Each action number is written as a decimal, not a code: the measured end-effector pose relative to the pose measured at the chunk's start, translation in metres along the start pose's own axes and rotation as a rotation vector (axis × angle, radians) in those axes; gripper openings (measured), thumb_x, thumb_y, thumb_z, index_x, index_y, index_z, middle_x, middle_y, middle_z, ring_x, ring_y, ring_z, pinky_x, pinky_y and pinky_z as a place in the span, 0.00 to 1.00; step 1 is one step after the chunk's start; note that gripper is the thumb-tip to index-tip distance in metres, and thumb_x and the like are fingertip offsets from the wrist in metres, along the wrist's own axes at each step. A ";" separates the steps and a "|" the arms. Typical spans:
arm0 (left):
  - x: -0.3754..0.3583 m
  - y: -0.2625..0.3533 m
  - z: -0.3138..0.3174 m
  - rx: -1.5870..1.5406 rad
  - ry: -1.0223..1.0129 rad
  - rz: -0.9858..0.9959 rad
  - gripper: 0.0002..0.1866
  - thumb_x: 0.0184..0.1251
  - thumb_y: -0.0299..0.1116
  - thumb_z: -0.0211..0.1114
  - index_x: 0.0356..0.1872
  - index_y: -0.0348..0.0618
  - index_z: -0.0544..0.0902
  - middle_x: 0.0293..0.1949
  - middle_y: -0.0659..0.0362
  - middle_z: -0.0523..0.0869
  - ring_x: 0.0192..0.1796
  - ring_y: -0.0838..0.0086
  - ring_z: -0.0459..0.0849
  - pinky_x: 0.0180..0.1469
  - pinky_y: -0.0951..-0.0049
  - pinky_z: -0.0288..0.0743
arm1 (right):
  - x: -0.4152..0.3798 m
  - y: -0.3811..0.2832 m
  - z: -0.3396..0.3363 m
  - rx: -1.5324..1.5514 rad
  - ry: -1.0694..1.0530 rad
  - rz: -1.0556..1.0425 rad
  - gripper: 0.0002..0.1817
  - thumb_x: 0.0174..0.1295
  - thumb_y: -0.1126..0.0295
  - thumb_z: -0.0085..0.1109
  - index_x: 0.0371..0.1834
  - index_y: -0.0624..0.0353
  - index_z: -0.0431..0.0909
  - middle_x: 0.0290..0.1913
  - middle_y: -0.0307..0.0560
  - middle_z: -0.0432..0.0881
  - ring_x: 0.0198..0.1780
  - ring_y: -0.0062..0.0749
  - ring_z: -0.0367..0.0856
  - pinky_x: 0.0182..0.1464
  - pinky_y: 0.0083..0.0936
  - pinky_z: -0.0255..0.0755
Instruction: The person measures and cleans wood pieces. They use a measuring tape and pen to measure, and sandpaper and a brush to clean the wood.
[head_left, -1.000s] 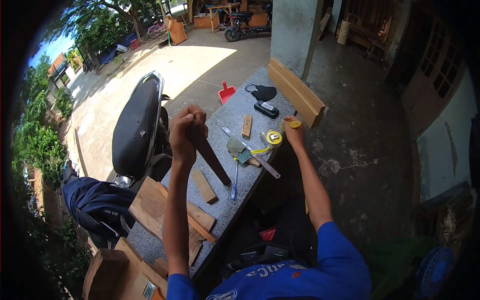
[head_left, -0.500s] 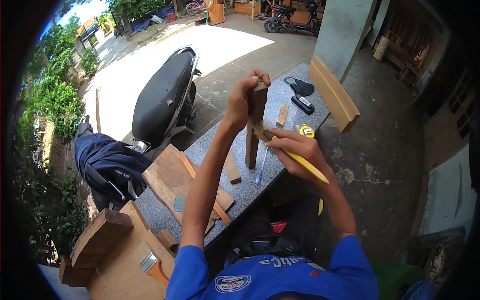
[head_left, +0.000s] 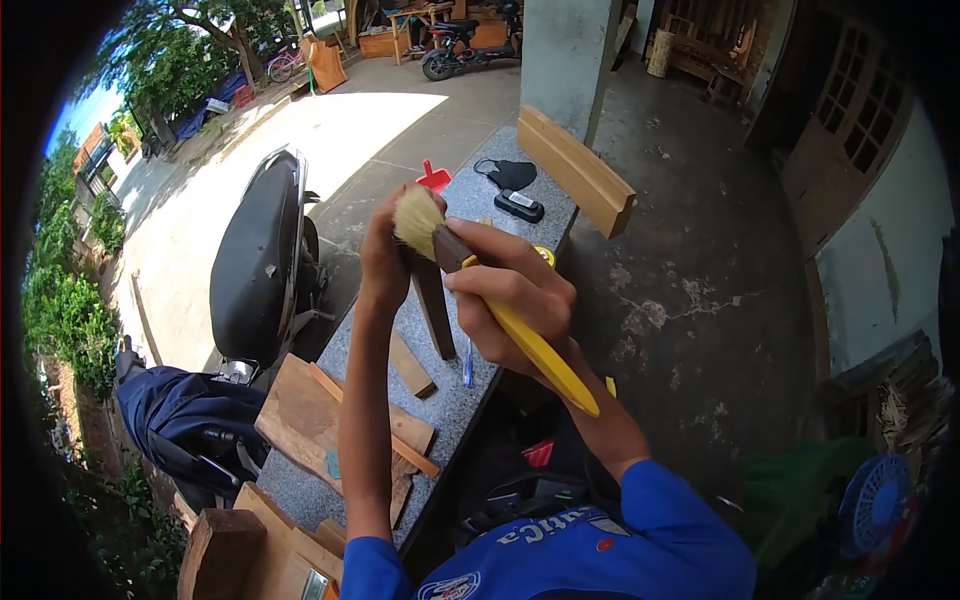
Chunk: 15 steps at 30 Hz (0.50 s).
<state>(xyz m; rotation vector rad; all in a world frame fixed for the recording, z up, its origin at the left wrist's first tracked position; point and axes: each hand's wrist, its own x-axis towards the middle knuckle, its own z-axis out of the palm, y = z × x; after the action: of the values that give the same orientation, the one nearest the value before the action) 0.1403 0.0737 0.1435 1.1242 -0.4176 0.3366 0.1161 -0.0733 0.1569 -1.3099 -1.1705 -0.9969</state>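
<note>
My right hand (head_left: 520,295) grips a yellow-handled brush (head_left: 548,360) with its pale bristles raised, and they overlap the top of my left hand (head_left: 383,262). That left hand is wrapped round the upper part of a dark piece of wood (head_left: 433,312), which stands on end over the speckled stone table (head_left: 370,340). The wood's top is hidden behind the brush and fingers. Close to its foot lie a blue pen (head_left: 468,368) and a short wooden strip (head_left: 411,365). A yellow tape measure (head_left: 546,256) peeks out behind my right hand.
A black face mask (head_left: 510,175), a dark case (head_left: 519,206) and a long wooden moulding (head_left: 575,172) occupy the table's far end. Boards (head_left: 310,425) cover its near left. A motorbike (head_left: 258,260) is parked to the left, and a pillar (head_left: 565,70) rises beyond.
The brush has risen from the wood's side to its top, bristles now before my left hand. The wood is tilted more. My view has swung right, shifting the table left.
</note>
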 end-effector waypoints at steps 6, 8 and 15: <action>0.004 0.004 -0.020 0.003 0.011 0.002 0.14 0.58 0.44 0.46 0.29 0.43 0.68 0.26 0.61 0.70 0.29 0.79 0.70 0.30 0.81 0.65 | -0.071 0.009 0.018 0.029 -0.343 0.297 0.08 0.42 0.80 0.56 0.28 0.63 0.72 0.39 0.55 0.76 0.36 0.44 0.79 0.37 0.29 0.75; 0.004 0.004 -0.025 -0.024 -0.016 0.013 0.14 0.59 0.44 0.46 0.29 0.43 0.68 0.25 0.61 0.70 0.28 0.79 0.70 0.30 0.81 0.65 | -0.060 0.005 0.024 0.007 -0.175 0.204 0.07 0.42 0.81 0.57 0.27 0.62 0.74 0.40 0.54 0.77 0.35 0.40 0.81 0.36 0.25 0.76; -0.004 0.008 -0.024 0.090 0.098 0.058 0.15 0.60 0.45 0.44 0.31 0.43 0.68 0.21 0.58 0.71 0.23 0.77 0.71 0.27 0.79 0.66 | -0.052 0.012 0.025 -0.040 -0.150 0.162 0.07 0.42 0.81 0.57 0.27 0.64 0.74 0.40 0.56 0.76 0.37 0.43 0.80 0.37 0.28 0.76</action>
<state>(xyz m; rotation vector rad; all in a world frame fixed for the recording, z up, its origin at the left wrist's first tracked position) 0.1366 0.0984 0.1397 1.1794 -0.3517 0.4626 0.1179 -0.0529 0.1018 -1.5074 -1.1402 -0.8193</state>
